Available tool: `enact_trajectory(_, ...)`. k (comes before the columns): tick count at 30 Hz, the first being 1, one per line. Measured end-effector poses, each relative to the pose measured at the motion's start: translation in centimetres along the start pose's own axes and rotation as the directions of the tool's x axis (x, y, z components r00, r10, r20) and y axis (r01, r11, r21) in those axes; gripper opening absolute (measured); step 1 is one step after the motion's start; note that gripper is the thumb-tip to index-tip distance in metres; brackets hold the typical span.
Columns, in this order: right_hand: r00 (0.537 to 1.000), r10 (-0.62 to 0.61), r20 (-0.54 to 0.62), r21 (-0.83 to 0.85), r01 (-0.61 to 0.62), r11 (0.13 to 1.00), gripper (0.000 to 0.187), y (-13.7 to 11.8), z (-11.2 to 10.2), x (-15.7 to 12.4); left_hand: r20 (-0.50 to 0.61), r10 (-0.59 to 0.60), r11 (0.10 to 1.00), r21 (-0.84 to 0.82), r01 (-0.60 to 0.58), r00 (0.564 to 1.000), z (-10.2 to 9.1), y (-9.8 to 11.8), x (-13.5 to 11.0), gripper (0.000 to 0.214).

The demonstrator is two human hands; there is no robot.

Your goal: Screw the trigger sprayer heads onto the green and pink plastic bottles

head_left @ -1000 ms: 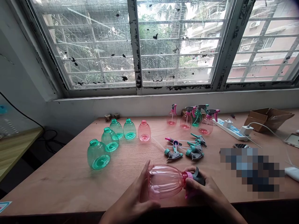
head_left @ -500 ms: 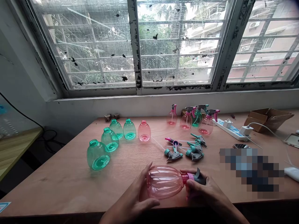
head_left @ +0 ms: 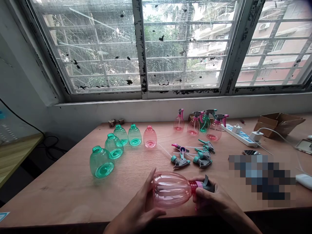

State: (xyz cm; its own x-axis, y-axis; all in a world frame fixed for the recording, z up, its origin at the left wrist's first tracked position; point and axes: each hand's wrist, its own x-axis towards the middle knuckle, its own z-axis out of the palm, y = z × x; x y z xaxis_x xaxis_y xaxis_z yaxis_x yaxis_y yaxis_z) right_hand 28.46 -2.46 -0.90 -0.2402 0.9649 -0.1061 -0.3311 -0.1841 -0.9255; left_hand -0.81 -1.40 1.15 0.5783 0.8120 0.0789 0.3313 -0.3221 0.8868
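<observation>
A clear pink spray bottle (head_left: 172, 190) lies sideways in front of me above the table's front edge, its base to the left. My left hand (head_left: 143, 201) cups the base, thumb below and fingers behind it. My right hand (head_left: 209, 196) grips the neck end, thumb on the pink collar (head_left: 199, 184) of the dark grey spray head (head_left: 207, 184). Part of the trigger is hidden by the right fingers. Just beyond the bottle lie several loose spray heads (head_left: 203, 161), grey with green or pink parts, with thin tubes.
To the left stand several open green bottles (head_left: 101, 164) and one open pink bottle (head_left: 150, 138). Bottles with spray heads fitted (head_left: 214, 130) stand at the back. Farther right are a power strip (head_left: 240, 135), a cardboard box (head_left: 279, 125) and a blurred-out patch. A window spans the wall.
Both hands keep their hold on the pink spray bottle, which has barely moved. The whole view has shifted very slightly.
</observation>
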Motion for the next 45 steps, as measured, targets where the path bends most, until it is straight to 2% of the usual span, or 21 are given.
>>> enact_trajectory(7,1.000,-0.006,-0.015,-0.021,0.006,1.000,0.050,-0.08,0.09,-0.05,-0.002,-0.027,0.994,-0.106,0.027,1.000,-0.12,0.45,0.03,0.098)
enact_trajectory(13,0.996,-0.002,-0.088,-0.025,0.000,1.000,0.051,-0.17,0.33,-0.21,-0.030,-0.017,0.997,-0.080,0.014,0.999,0.05,-0.08,-0.06,0.104)
enact_trajectory(16,0.996,-0.026,-0.084,-0.042,0.023,0.999,0.051,-0.22,0.36,-0.24,-0.027,-0.030,0.991,-0.133,0.026,0.999,0.02,-0.04,-0.19,0.103)
enact_trajectory(19,0.996,-0.028,-0.080,-0.038,0.025,0.999,0.048,-0.11,0.24,-0.18,-0.031,-0.049,0.995,-0.090,0.046,0.998,-0.11,0.05,-0.17,0.099)
enact_trajectory(25,0.996,-0.051,-0.076,-0.008,0.051,0.999,0.045,0.19,0.17,-0.03,-0.027,-0.006,0.999,-0.033,0.005,1.000,-0.07,0.20,-0.06,0.098)
enact_trajectory(30,0.996,-0.067,-0.060,-0.016,0.066,0.998,0.048,0.10,0.42,-0.06,0.009,0.040,0.992,-0.120,-0.038,0.999,-0.17,0.08,-0.36,0.104)
enact_trajectory(35,0.995,-0.087,-0.058,0.034,0.089,0.995,0.045,0.18,0.44,0.04,0.004,-0.013,0.995,-0.099,0.014,1.000,-0.21,-0.22,-0.33,0.094)
enact_trajectory(39,0.991,-0.120,-0.061,0.078,0.125,0.989,0.044,0.53,0.23,0.20,0.010,0.009,0.999,-0.054,-0.009,1.000,0.07,-0.14,-0.26,0.099)
enact_trajectory(43,0.994,-0.104,-0.043,0.057,0.106,0.993,0.044,0.71,-0.06,0.21,0.019,-0.011,0.994,-0.104,0.013,1.000,0.10,-0.10,-0.30,0.112)
enact_trajectory(45,0.995,-0.089,-0.042,0.047,0.091,0.995,0.043,0.73,-0.13,0.17,0.017,-0.029,0.991,-0.129,0.031,0.999,-0.01,-0.19,-0.26,0.108)
